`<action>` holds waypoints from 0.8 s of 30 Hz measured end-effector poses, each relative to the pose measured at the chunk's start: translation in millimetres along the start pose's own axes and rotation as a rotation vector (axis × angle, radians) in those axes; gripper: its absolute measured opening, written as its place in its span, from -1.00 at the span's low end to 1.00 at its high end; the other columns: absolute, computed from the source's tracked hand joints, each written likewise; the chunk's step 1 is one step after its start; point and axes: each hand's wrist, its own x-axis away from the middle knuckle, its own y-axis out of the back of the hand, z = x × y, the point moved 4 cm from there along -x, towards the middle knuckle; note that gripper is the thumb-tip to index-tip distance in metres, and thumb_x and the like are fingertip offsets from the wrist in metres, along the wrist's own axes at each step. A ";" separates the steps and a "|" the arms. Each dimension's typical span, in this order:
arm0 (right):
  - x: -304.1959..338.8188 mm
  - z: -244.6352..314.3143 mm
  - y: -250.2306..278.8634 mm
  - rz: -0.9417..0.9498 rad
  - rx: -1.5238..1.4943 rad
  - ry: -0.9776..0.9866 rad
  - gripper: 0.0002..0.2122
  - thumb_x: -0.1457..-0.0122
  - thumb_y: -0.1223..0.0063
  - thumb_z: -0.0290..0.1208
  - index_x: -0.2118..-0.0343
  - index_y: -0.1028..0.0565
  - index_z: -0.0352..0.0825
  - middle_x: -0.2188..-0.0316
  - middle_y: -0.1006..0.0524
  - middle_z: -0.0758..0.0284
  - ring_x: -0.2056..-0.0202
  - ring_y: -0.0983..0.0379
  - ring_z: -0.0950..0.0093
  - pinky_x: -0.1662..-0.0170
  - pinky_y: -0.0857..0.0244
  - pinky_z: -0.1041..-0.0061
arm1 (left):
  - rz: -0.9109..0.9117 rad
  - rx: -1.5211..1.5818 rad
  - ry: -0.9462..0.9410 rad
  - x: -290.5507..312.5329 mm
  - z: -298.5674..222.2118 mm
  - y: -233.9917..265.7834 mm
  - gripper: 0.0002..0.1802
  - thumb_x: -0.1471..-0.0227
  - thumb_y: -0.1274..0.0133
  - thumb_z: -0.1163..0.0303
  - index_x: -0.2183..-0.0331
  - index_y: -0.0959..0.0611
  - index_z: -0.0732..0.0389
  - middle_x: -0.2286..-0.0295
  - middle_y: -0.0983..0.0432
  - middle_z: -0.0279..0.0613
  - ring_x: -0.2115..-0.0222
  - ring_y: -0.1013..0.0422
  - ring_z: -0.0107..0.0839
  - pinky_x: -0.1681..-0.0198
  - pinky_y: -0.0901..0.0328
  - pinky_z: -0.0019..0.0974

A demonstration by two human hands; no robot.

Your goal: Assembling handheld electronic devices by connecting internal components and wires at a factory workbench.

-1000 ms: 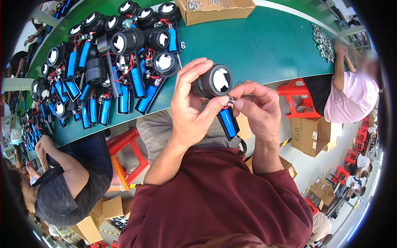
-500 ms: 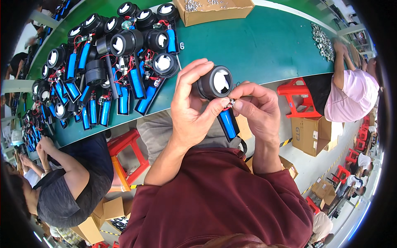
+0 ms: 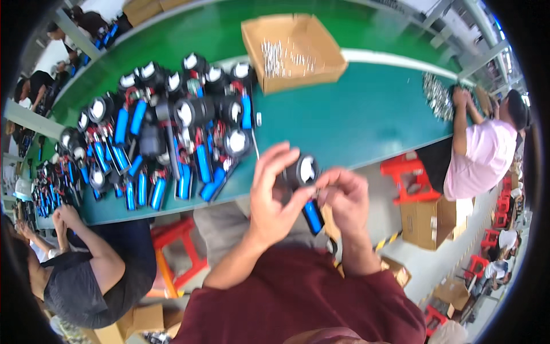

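Observation:
My left hand [image 3: 274,198] is wrapped round a black lamp head [image 3: 302,172], a round housing with a white centre. A black holder with a blue cylindrical battery [image 3: 313,217] hangs below the head. My right hand [image 3: 345,198] is closed, thumb and finger pinched together beside the lower rim of the head, next to my left thumb. What lies in that pinch is small and blurred. Both hands are in front of the near edge of the green table [image 3: 338,123], above my lap.
Many similar lamp units with blue batteries [image 3: 203,163] crowd the table's left side. A cardboard box [image 3: 315,77] of small metal parts stands behind. A pile of metal parts [image 3: 437,97] lies far right, by a person in pink [image 3: 481,155]. Another person in dark grey [image 3: 80,281] sits left.
The view has tilted up, so the table, box and hands sit lower in the picture and more of the box's inside shows. Both hands keep the same hold on the lamp unit.

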 end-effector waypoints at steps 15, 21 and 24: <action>-5.9 7.5 4.0 0.086 -0.058 -0.009 -0.85 -0.17 -0.19 -0.58 0.20 -0.56 -0.49 0.37 -0.60 0.33 0.43 -0.46 0.68 0.40 -0.32 0.69 | 0.005 0.138 -0.010 -6.5 -5.8 -2.8 -0.32 0.10 -0.30 0.65 -0.09 -0.46 0.29 -0.13 -0.22 0.04 -0.04 -0.39 -0.26 -0.04 -0.40 -0.27; -5.2 0.2 12.2 0.085 -0.139 -0.030 -0.84 -0.16 -0.26 -0.52 0.23 -0.59 -0.46 0.40 -0.61 0.34 0.46 -0.46 0.67 0.40 -0.33 0.69 | 0.061 0.225 0.053 -6.5 -7.4 -11.9 -0.31 0.07 -0.32 0.60 -0.10 -0.42 0.27 -0.14 -0.22 0.01 -0.09 -0.32 -0.29 -0.16 -0.25 -0.22; -4.1 -0.5 12.3 0.069 -0.154 -0.027 -0.85 -0.15 -0.26 -0.53 0.24 -0.59 -0.45 0.41 -0.61 0.34 0.47 -0.45 0.68 0.40 -0.33 0.69 | 0.072 0.204 0.032 -5.0 -6.5 -13.4 -0.30 0.07 -0.32 0.62 -0.11 -0.42 0.26 -0.15 -0.21 0.02 -0.08 -0.32 -0.30 -0.16 -0.26 -0.21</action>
